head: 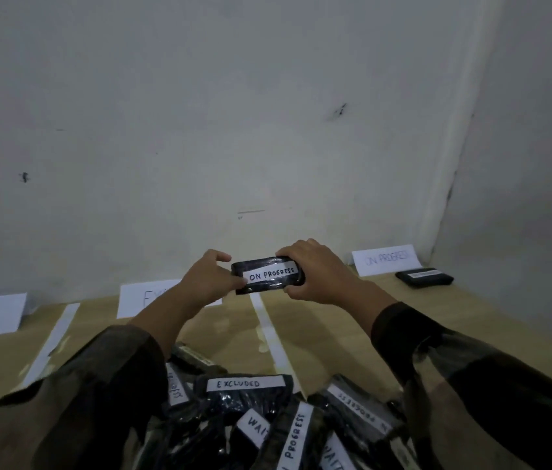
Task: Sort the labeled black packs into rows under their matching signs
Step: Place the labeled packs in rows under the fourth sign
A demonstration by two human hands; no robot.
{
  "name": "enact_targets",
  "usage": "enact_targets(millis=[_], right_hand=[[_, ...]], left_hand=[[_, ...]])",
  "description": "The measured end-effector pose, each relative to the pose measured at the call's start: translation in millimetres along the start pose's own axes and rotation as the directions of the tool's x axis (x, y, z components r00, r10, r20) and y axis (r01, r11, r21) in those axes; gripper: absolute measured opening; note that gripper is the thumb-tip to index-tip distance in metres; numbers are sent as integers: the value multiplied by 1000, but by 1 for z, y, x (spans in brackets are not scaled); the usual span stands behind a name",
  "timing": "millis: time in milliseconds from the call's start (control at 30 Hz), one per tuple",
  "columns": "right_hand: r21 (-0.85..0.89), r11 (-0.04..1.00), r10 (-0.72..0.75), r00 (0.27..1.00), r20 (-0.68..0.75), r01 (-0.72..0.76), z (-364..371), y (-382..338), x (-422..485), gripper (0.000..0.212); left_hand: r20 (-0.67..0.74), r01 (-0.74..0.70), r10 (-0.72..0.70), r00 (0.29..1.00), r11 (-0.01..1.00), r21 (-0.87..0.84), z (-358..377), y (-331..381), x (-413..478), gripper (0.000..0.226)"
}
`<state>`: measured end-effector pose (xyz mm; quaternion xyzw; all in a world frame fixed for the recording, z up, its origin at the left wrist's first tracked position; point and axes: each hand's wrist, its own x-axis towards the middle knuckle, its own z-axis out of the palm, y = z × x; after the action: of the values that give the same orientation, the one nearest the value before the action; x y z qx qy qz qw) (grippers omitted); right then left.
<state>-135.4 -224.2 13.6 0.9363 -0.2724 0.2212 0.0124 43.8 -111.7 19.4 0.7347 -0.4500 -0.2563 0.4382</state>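
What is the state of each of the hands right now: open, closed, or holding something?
Left hand: holds the left end of the ON PROGRESS pack, thumb on its label.
Right hand: grips the right end of the same pack.

Both my hands hold an "ON PROGRESS" pack up, left hand pinching one end, right hand gripping the other, above the surface.

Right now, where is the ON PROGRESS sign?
The ON PROGRESS sign stands far right in the head view, against the wall near the corner, one black pack lying before it.
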Motion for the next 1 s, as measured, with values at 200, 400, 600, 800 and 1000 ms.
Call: enact_targets(millis=[200, 400, 600, 800, 1000], right_hand=[[-21, 992, 123, 992, 29, -122, -11, 63, -28, 60], [-67, 978, 204, 974, 96, -198, -18, 123, -48, 62], [-143, 961, 258, 953, 158, -237, -17, 181, -60, 59], [-274, 925, 322, 928, 190, -264, -3, 241, -63, 63], [-311, 901, 383, 894, 234, -304, 15, 283, -59, 60]], left_hand=[[114, -226, 195, 974, 856, 465, 47, 15, 18, 73], [214, -365, 307, 927, 617, 697, 101, 31, 40, 69], [324, -463, 344, 881, 490, 739, 160, 39, 63, 67], [363, -468, 299, 883, 481, 742, 211, 36, 87, 63], [379, -442, 228, 897, 520, 731, 240, 28, 110, 62]])
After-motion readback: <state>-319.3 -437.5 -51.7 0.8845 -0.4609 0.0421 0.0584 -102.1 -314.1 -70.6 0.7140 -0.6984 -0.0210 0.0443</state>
